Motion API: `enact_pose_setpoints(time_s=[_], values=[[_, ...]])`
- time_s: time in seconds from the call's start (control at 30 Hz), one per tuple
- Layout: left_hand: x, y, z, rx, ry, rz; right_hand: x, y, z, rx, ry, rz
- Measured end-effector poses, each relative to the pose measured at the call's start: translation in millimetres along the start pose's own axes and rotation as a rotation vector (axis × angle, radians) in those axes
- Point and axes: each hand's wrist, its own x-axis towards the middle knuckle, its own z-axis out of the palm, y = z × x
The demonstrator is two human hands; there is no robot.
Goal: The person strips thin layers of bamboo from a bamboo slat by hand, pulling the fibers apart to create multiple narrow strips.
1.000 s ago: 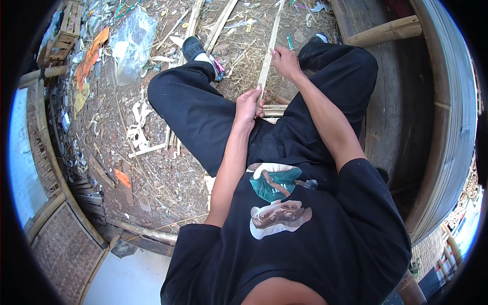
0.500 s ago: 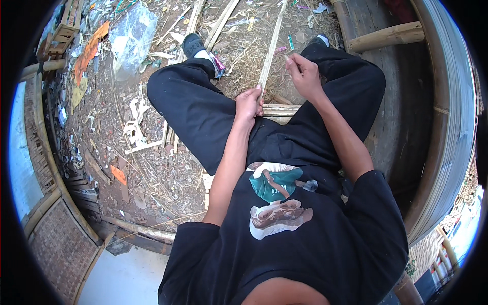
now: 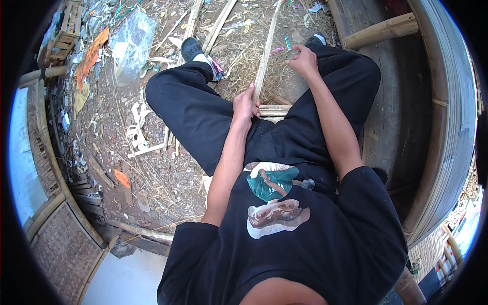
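I sit with my legs in black trousers (image 3: 193,117) spread over littered ground. My left hand (image 3: 245,104) is closed around the near end of a long thin bamboo strip (image 3: 267,56), which runs away from me between my legs. My right hand (image 3: 304,60) rests on my right knee with its fingers curled, just right of the strip and apart from it. I cannot tell whether it holds anything. A small green stick (image 3: 287,42) lies on the ground just beyond its fingertips. A few short bamboo slats (image 3: 274,109) lie crosswise under my left hand.
Straw, bamboo offcuts (image 3: 218,23) and scraps cover the dirt. A clear plastic bag (image 3: 133,38) and orange scraps (image 3: 91,56) lie at the left, near a brick edge (image 3: 46,168). A wooden bench (image 3: 391,101) and a curved bamboo wall (image 3: 450,112) close off the right.
My right hand has moved right, off the bamboo strip and onto my knee. The left hand keeps its grip on the strip's near end.
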Motion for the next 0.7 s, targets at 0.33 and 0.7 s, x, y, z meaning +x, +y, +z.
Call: enact_pose_setpoints(time_s=[0.33,0.7], values=[[-4.2,1.8,3.5,0.01,-0.007,0.015,8.1,-6.1,58.3,0.067,-0.159,-0.011],[0.4,-4.9,0.5,0.024,-0.013,0.036,2.6,-16.0,48.7,0.181,-0.064,-0.093]])
